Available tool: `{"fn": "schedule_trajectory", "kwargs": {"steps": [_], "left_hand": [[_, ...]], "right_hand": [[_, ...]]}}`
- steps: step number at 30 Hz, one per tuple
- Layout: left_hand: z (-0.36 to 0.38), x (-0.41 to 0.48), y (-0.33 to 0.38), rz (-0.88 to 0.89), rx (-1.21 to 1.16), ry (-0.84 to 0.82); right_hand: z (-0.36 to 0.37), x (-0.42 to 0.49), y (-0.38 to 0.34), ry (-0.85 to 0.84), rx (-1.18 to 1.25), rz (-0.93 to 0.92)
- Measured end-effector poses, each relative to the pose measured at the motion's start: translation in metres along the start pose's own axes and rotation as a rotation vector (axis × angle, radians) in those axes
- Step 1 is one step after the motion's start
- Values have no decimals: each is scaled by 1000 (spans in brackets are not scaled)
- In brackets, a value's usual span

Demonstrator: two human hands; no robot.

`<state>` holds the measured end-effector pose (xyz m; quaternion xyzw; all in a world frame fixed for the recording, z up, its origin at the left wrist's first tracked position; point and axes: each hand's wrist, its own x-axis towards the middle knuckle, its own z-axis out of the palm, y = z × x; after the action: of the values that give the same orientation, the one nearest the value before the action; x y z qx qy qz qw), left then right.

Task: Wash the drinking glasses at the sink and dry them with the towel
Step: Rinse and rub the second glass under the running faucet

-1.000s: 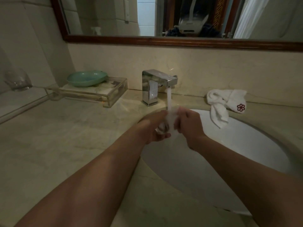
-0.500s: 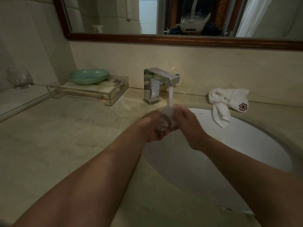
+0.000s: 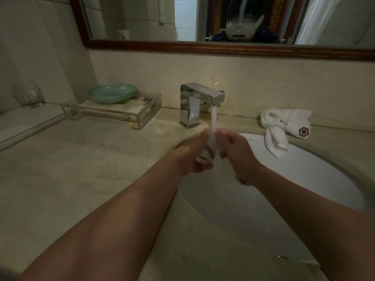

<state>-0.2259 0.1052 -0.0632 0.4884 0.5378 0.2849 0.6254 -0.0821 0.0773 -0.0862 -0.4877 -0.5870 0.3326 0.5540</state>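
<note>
A clear drinking glass [image 3: 206,155] is held over the white sink basin [image 3: 304,179], under water running from the chrome faucet [image 3: 194,104]. My left hand [image 3: 192,157] wraps it from the left and below. My right hand [image 3: 235,153] grips its right side, fingers at the rim. Splashing water blurs most of the glass. A second clear glass [image 3: 29,95] stands on the glass shelf [image 3: 24,122] at the far left. A white towel [image 3: 284,128] with a red flower emblem lies on the counter right of the faucet, one end hanging into the basin.
A green dish [image 3: 111,94] rests on a clear acrylic tray [image 3: 142,116] left of the faucet. The beige marble counter [image 3: 81,169] spreads to the left of the basin. A wood-framed mirror [image 3: 203,47] runs along the back wall.
Both hands keep holding the glass under the stream and have shifted slightly, turning it between them. The water keeps running.
</note>
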Motion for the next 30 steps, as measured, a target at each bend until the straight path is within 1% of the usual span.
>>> {"fn": "schedule_trajectory", "kwargs": {"steps": [2,3,4,6,7,8,10,11,12,13,15,17,19,22,25,27,28,30], "left_hand": [[-4,1,-1,13,11,3],[-5,2,-2,12,24,7],[-4,0,-1,8,37,9],[-1,-5,4,-6,44,-9],[1,-8,6,-13,39,-53],[2,-13,8,-25,21,-110],[0,-15,10,-64,-61,-198],[-1,-12,10,-86,-106,-217],[-2,-11,10,-107,-146,-231],[-3,-8,9,-111,-157,-226],[-2,-7,9,-96,-139,-222],[0,-7,7,-65,-116,-213],[1,-2,4,-83,-90,-173],[-1,1,3,-103,-43,-133],[-3,-2,5,-61,-74,-177],[-4,-4,7,-73,-65,-190],[-5,-3,7,-102,-76,-187],[-6,-2,8,-164,-112,-206]], "right_hand": [[5,0,2,-102,13,-7],[7,0,2,-111,5,3],[8,1,3,-76,-26,-2],[5,3,5,70,-80,-19],[2,4,6,128,-76,-13],[-1,5,6,128,-44,-2],[-1,1,3,-39,92,20],[1,0,1,-112,119,36],[3,-1,-1,-143,106,43],[4,-1,-1,-124,66,34],[4,4,1,14,-22,1],[0,9,7,156,-50,46],[0,10,11,218,-61,116],[2,8,13,163,24,131],[7,6,6,-40,143,64],[10,7,7,-116,186,107],[11,7,8,-99,184,126],[8,9,11,3,174,116]]}}
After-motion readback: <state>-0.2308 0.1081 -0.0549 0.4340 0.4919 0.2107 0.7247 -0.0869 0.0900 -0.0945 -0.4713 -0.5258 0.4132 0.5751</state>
